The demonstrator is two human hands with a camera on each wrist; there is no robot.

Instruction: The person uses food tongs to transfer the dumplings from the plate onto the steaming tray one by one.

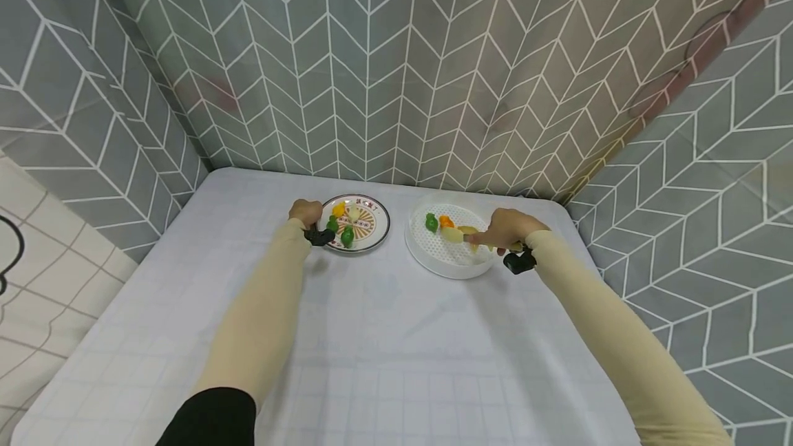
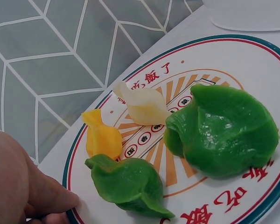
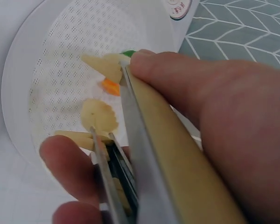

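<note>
My left hand (image 1: 305,211) grips the left rim of a round plate (image 1: 374,234) with red characters and a dark border. On the plate lie two green dumplings (image 2: 224,133), a yellow dumpling (image 2: 104,140) and a cream dumpling (image 2: 147,106). My right hand (image 1: 511,228) holds tongs (image 3: 170,154), tan outside with metal edges, over a white round perforated basket (image 1: 436,267). The tongs' arms are spread; a pale dumpling (image 3: 102,67) lies beside one tip. A round pale piece (image 3: 99,114) with a crimped edge, a green dumpling (image 1: 431,222) and an orange one (image 1: 446,221) lie in the basket.
Plate and basket stand side by side near the back of a table with a white cloth (image 1: 384,336). Grey curtains with a white chevron pattern (image 1: 384,74) hang behind and to the sides. A black strap device (image 1: 519,261) is on my right wrist.
</note>
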